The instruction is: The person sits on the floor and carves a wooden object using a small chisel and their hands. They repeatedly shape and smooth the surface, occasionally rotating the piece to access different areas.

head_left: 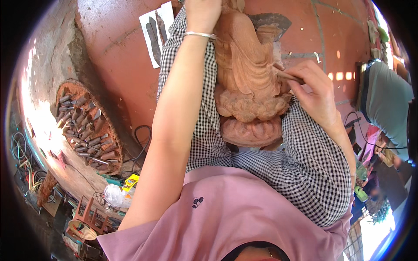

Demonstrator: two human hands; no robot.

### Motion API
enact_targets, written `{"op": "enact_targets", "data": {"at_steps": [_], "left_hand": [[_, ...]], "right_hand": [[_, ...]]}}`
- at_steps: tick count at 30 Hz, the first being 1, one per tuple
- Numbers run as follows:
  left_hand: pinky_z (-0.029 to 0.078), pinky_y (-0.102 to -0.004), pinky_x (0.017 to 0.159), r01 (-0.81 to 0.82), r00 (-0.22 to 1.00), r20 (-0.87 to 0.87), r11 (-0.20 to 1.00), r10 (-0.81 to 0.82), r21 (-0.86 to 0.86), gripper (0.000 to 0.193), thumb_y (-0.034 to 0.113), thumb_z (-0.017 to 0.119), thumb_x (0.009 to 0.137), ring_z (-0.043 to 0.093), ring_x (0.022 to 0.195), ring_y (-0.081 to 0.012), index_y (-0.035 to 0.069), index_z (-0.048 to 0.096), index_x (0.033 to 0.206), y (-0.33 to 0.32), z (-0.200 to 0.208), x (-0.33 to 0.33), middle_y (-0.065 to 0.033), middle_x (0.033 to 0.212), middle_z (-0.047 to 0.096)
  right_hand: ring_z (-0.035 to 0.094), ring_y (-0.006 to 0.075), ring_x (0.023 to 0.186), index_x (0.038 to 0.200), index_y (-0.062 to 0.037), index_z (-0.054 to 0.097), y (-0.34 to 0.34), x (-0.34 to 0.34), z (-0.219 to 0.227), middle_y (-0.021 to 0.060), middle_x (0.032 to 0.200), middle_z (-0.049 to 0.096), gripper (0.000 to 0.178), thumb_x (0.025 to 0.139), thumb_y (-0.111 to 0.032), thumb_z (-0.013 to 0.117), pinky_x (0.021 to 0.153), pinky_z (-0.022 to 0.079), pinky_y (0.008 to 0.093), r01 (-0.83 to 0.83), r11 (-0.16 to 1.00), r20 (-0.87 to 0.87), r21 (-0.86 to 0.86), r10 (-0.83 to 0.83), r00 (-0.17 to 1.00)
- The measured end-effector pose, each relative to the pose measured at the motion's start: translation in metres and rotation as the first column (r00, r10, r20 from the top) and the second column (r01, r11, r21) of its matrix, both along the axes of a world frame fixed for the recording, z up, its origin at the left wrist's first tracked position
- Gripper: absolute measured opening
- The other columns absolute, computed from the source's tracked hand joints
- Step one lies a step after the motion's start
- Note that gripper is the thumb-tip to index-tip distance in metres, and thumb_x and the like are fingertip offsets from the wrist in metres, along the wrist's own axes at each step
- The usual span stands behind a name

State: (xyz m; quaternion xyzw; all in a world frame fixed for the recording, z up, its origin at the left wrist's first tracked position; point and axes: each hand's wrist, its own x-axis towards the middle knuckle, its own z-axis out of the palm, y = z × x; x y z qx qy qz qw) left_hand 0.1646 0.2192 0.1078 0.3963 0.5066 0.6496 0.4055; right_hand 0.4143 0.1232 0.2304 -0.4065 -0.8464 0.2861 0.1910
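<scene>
A carved reddish-brown wooden statue point(248, 56) with draped folds and a petalled base point(252, 130) lies between my legs, base toward me. My left hand point(203, 13) is at the upper end of the statue, by its left side. The top edge of the picture cuts off its fingers. On the right, my right hand point(315, 89) is closed in a pinch on a small thin brown strip point(291, 78), perhaps folded sandpaper. The strip's tip meets the carved folds on the statue's right side.
A round tray point(114, 143) with several carving chisels point(87, 130) stands on a worn wooden slab to the left. Dark flat blades point(153, 37) lie on white paper beyond my left knee. A grey-blue cushion point(387, 98) is at right. Black cable point(141, 139) loops near the tray.
</scene>
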Motion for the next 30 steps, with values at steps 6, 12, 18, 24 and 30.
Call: {"op": "enact_targets", "data": {"at_steps": [6, 12, 18, 24, 30], "left_hand": [[0.047, -0.0324, 0.100, 0.085, 0.963, 0.258, 0.996, -0.080, -0.009, 0.052, 0.016, 0.061, 0.099, 0.057, 0.118, -0.0208, 0.001, 0.037, 0.144, 0.012, -0.033, 0.018, -0.0152, 0.131, 0.057], [0.048, -0.0312, 0.100, 0.037, 0.976, 0.213, 0.999, -0.036, -0.001, 0.059, 0.017, 0.063, 0.099, 0.057, 0.119, -0.0206, 0.000, 0.033, 0.147, 0.013, -0.038, 0.018, -0.0145, 0.134, 0.056], [0.045, -0.0319, 0.104, 0.104, 0.937, 0.337, 0.994, -0.090, -0.023, 0.060, 0.017, 0.065, 0.098, 0.055, 0.122, -0.0218, -0.001, 0.035, 0.146, 0.010, -0.029, 0.018, -0.0152, 0.137, 0.053], [0.043, -0.0337, 0.106, 0.023, 0.990, 0.141, 0.997, -0.013, -0.068, 0.062, 0.020, 0.067, 0.096, 0.054, 0.123, -0.0231, -0.002, 0.036, 0.145, 0.009, -0.029, 0.020, -0.0167, 0.136, 0.054], [0.043, -0.0341, 0.106, 0.074, 0.931, 0.357, 0.997, -0.078, 0.025, 0.058, 0.020, 0.067, 0.096, 0.054, 0.123, -0.0238, -0.003, 0.039, 0.142, 0.006, -0.029, 0.020, -0.0170, 0.136, 0.054]], "right_hand": [[0.062, 0.0214, 0.072, 0.107, -0.0047, 0.070, 0.008, -0.024, -0.019, 0.0036, 0.084, 0.062, 0.034, 0.074, -0.006, 0.075, 0.058, 0.051, 0.0325, -0.312, 0.924, 0.100, 0.219, 0.297, 0.950], [0.056, 0.0187, 0.064, 0.101, -0.0016, 0.068, 0.006, -0.018, -0.014, 0.0032, 0.078, 0.055, 0.033, 0.069, -0.008, 0.069, 0.052, 0.047, 0.0315, -0.482, 0.840, 0.201, 0.248, 0.442, 0.874], [0.059, 0.0201, 0.068, 0.103, 0.0005, 0.067, 0.004, -0.029, -0.022, 0.0047, 0.081, 0.057, 0.032, 0.071, -0.007, 0.067, 0.053, 0.049, 0.0316, -0.441, 0.854, 0.163, 0.275, 0.410, 0.897], [0.062, 0.0223, 0.070, 0.105, 0.0010, 0.067, 0.005, -0.036, -0.024, 0.0061, 0.083, 0.059, 0.030, 0.075, -0.006, 0.067, 0.055, 0.052, 0.0328, -0.423, 0.877, 0.147, 0.228, 0.398, 0.905], [0.061, 0.0224, 0.069, 0.106, -0.0010, 0.066, 0.003, -0.034, -0.020, 0.0058, 0.082, 0.057, 0.031, 0.076, -0.007, 0.069, 0.054, 0.052, 0.0338, -0.399, 0.900, 0.122, 0.176, 0.382, 0.916]]}}
